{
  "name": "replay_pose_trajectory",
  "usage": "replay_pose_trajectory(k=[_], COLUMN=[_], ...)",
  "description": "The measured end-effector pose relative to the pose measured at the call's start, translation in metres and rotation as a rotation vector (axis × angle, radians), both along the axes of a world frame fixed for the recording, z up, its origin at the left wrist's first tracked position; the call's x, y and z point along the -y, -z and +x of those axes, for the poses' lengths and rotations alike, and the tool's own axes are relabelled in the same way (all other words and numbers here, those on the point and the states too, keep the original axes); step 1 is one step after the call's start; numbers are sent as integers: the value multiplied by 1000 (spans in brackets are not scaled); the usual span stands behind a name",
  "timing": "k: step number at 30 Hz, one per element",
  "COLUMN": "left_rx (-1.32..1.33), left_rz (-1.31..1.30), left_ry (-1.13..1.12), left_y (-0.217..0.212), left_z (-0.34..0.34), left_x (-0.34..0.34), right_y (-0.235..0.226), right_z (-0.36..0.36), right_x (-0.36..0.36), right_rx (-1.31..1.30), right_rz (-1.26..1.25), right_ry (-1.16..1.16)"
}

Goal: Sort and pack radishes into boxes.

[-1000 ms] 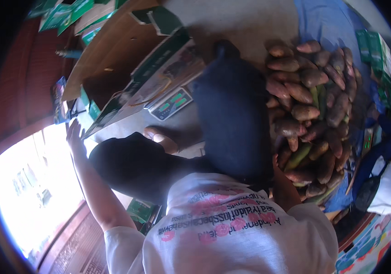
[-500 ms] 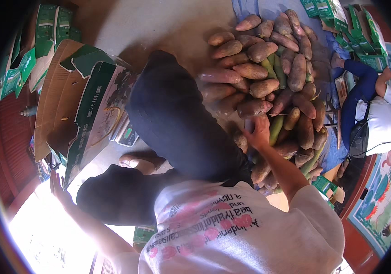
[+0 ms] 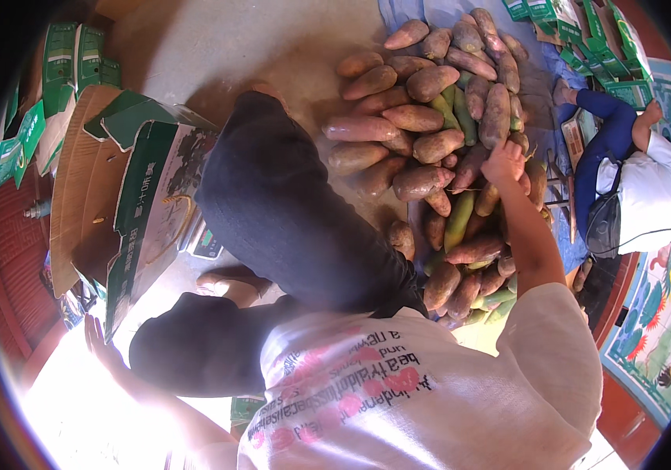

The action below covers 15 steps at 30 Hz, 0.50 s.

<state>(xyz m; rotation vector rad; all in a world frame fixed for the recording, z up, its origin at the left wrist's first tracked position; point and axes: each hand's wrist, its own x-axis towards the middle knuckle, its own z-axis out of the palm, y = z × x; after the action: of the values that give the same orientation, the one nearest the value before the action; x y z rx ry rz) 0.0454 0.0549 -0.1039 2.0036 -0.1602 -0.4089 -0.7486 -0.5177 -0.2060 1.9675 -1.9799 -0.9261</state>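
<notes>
My right hand [image 3: 503,163] is on the pile of large reddish-brown sweet potatoes [image 3: 434,82], its fingers curled at the near end of a long sweet potato [image 3: 496,116]. The fingertips are partly hidden by the back of the hand. A few green, elongated ones [image 3: 461,219] lie among the brown. At the lower left my left hand [image 3: 99,338], pale in the glare, has its fingers stretched out beside the near edge of an open green-and-brown cardboard box [image 3: 141,207]. It holds nothing that I can see.
Beyond the box's right side a scale [image 3: 204,243] shows partly, next to my bent leg. Blue sheeting [image 3: 559,66] lies under the pile. On the right another person [image 3: 645,176] sits low. Green cartons stand at far left [image 3: 57,66] and far right [image 3: 609,47].
My right hand has moved right and farther away, from one sweet potato to another in the pile. The whole view has shifted slightly. My left hand stays by the box.
</notes>
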Motion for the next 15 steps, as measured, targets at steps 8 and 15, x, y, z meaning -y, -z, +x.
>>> replay_pose_trajectory(k=[8, 15], left_rx=[45, 81], left_rz=[10, -148], left_ry=[-66, -165], left_y=[-6, -17], left_z=[4, 8], left_x=[-12, 14], right_y=[-15, -76], right_z=[-45, -35], right_x=[36, 46], right_rx=[31, 64], right_rz=[278, 374], right_ry=[285, 102])
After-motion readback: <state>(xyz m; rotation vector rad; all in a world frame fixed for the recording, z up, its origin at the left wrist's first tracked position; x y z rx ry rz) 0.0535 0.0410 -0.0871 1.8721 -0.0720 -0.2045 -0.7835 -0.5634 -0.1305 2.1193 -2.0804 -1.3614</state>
